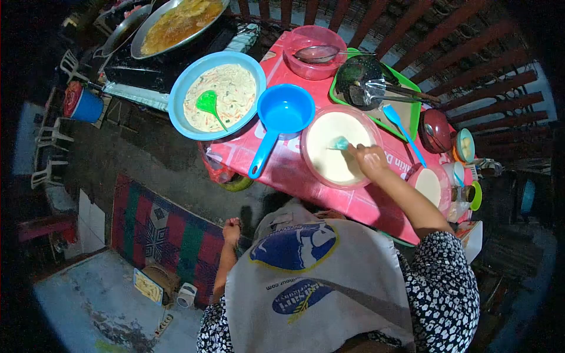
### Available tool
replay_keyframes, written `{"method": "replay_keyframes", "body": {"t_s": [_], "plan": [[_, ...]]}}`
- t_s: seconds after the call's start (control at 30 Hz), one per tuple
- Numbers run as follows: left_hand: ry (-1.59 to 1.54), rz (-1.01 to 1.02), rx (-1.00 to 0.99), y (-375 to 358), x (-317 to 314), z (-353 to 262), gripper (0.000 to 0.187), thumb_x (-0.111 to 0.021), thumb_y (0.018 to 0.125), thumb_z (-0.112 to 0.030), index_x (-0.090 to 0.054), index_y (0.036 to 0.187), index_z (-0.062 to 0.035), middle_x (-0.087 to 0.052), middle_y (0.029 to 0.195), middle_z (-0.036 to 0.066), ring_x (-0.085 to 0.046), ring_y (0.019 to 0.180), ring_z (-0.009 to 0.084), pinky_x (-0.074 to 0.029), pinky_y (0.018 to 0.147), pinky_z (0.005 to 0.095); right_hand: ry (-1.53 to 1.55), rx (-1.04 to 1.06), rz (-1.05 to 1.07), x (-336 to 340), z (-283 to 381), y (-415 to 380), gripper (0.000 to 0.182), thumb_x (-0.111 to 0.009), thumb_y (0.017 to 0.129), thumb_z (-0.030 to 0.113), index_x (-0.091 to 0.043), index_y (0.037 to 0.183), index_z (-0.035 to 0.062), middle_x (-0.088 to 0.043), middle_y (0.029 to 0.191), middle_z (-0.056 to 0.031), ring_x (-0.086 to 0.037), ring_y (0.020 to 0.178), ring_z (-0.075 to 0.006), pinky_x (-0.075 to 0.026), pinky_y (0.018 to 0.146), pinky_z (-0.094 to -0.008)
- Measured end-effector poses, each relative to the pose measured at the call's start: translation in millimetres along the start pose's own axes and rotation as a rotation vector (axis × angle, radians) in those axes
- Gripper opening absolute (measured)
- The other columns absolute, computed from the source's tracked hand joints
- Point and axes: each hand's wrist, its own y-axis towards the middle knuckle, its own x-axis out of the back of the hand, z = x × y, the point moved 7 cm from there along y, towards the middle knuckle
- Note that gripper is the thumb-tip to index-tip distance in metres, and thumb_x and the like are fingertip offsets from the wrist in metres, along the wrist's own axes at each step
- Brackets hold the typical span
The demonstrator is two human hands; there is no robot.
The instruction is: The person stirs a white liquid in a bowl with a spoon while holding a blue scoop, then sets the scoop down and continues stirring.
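Observation:
My right hand (369, 161) is closed on a pale green utensil (338, 143) whose end dips into cream-coloured batter (332, 162) in a pink bowl. My left hand (232, 231) hangs beside my apron, away from the table, small in view with its fingers curled; whether it holds anything cannot be made out. Left of the pink bowl lies a blue dipper (285, 110). Next to it, a light blue basin (179, 120) holds a thick mixture with orange and green bits, and a green spoon (207, 102) rests in it.
A pan of yellow food in oil (179, 26) is at the upper left. On the pink-covered table (268, 170) are a pink bowl with a strainer (318, 54), a green tray (414, 120), a blue spatula (404, 134) and a smaller batter container (428, 187). A slatted barrier stands behind.

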Motion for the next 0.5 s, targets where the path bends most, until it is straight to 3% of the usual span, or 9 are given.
{"method": "replay_keyframes", "body": {"t_s": [0.07, 0.1, 0.17, 0.23, 0.27, 0.37, 0.47, 0.5], "plan": [[-0.331, -0.084, -0.235, -9.3, -2.2, -44.0, 0.018, -0.052, 0.083, -0.017, -0.046, 0.075, -0.0023, -0.051, 0.071, 0.004, -0.046, 0.066, 0.0130, -0.040, 0.066, 0.0255, 0.053, 0.032, -0.083, 6.6, -8.4, 14.3, 0.016, -0.048, 0.073, 0.014, -0.057, 0.086, 0.0110, -0.059, 0.067, -0.0094, -0.059, 0.055, -0.0222, -0.046, 0.047, -0.0324], [-0.331, -0.083, -0.235, -16.9, -4.3, -69.2, 0.018, -0.052, 0.083, -0.017, -0.046, 0.075, -0.0023, -0.051, 0.071, 0.004, -0.046, 0.066, 0.0130, -0.040, 0.066, 0.0255, -0.042, 0.029, -0.013, 16.4, -8.4, 23.9, 0.016, -0.048, 0.073, 0.014, -0.057, 0.086, 0.0103, -0.059, 0.067, -0.0093, -0.059, 0.056, -0.0229, -0.047, 0.048, -0.0319], [-0.041, -0.129, -0.131, -36.3, -4.9, -131.0, 0.015, -0.050, 0.083, -0.014, -0.045, 0.075, -0.0028, -0.050, 0.072, 0.004, -0.045, 0.067, 0.0125, -0.039, 0.067, 0.0248, -0.137, 0.023, 0.059, 16.6, -20.2, 33.7, 0.017, -0.048, 0.074, 0.014, -0.057, 0.087, 0.0096, -0.060, 0.067, -0.0093, -0.060, 0.058, -0.0235, -0.047, 0.049, -0.0314], [0.035, -0.138, -0.154, -44.5, -10.2, -170.3, 0.014, -0.050, 0.083, -0.014, -0.045, 0.075, -0.0030, -0.050, 0.072, 0.004, -0.045, 0.067, 0.0124, -0.039, 0.067, 0.0248, -0.219, 0.014, 0.103, 19.6, -33.6, 34.0, 0.019, -0.048, 0.073, 0.015, -0.057, 0.088, 0.0084, -0.061, 0.069, -0.0102, -0.061, 0.062, -0.0250, -0.048, 0.052, -0.0328], [0.109, -0.155, -0.177, -45.4, -11.5, -179.9, 0.014, -0.050, 0.083, -0.013, -0.045, 0.075, -0.0032, -0.050, 0.071, 0.003, -0.045, 0.067, 0.0123, -0.039, 0.067, 0.0249, -0.216, -0.096, 0.288, 21.1, -42.2, 30.1, 0.018, -0.048, 0.073, 0.015, -0.059, 0.086, 0.0090, -0.062, 0.074, -0.0120, -0.062, 0.066, -0.0261, -0.049, 0.055, -0.0356], [0.016, -0.127, -0.076, -30.9, -22.4, -160.4, 0.016, -0.052, 0.082, -0.014, -0.045, 0.074, -0.0025, -0.050, 0.071, 0.003, -0.045, 0.068, 0.0120, -0.039, 0.068, 0.0248, -0.132, -0.196, 0.355, 15.8, -63.7, 9.8, 0.018, -0.046, 0.074, 0.016, -0.059, 0.086, 0.0117, -0.061, 0.076, -0.0126, -0.061, 0.070, -0.0274, -0.048, 0.059, -0.0399], [-0.109, -0.056, -0.118, -29.6, -29.6, -152.6, 0.017, -0.054, 0.081, -0.016, -0.048, 0.074, -0.0011, -0.050, 0.070, 0.003, -0.047, 0.068, 0.0126, -0.039, 0.068, 0.0248, 0.043, -0.297, 0.411, 27.6, -61.0, -12.0, 0.019, -0.049, 0.072, 0.018, -0.061, 0.084, 0.0099, -0.061, 0.077, -0.0146, -0.060, 0.075, -0.0306, -0.046, 0.065, -0.0420], [-0.136, -0.032, -0.134, -8.7, -30.1, -107.9, 0.016, -0.054, 0.081, -0.015, -0.049, 0.075, -0.0006, -0.050, 0.070, 0.004, -0.047, 0.068, 0.0131, -0.039, 0.068, 0.0248, 0.040, -0.300, 0.410, 24.8, -61.7, -18.9, 0.019, -0.049, 0.072, 0.018, -0.061, 0.084, 0.0099, -0.061, 0.077, -0.0146, -0.060, 0.075, -0.0306, -0.046, 0.065, -0.0420]]}}
